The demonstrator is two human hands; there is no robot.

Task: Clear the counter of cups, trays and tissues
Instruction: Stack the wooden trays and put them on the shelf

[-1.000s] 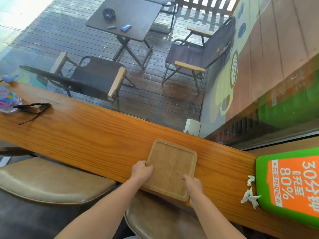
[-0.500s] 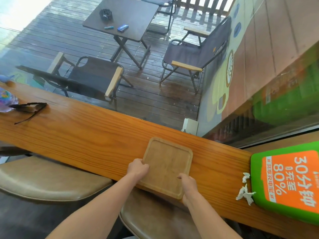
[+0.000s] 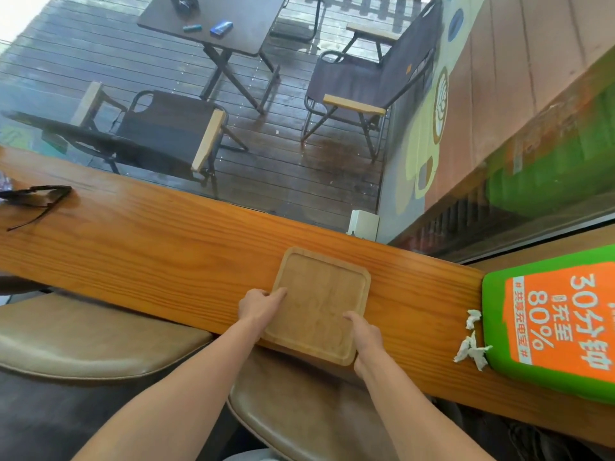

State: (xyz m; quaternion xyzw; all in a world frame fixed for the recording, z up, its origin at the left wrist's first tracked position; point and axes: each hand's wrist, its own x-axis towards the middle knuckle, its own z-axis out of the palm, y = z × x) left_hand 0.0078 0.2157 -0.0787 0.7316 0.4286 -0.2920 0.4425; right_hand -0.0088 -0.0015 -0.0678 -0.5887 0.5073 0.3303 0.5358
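Along the window counter's [image 3: 166, 254] near edge, our left hand [image 3: 258, 306] and right hand [image 3: 364, 334] pinch the tray [image 3: 319, 301] by its opposite sides, thumbs on top. It overhangs toward us, with the tissues [image 3: 471, 347] farther right.

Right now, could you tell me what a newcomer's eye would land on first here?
The bright green and orange sign at the right end of the counter stands out most, with crumpled tissues beside its left edge. Mid-counter, the left hand and right hand grip an empty wooden tray at the near edge.
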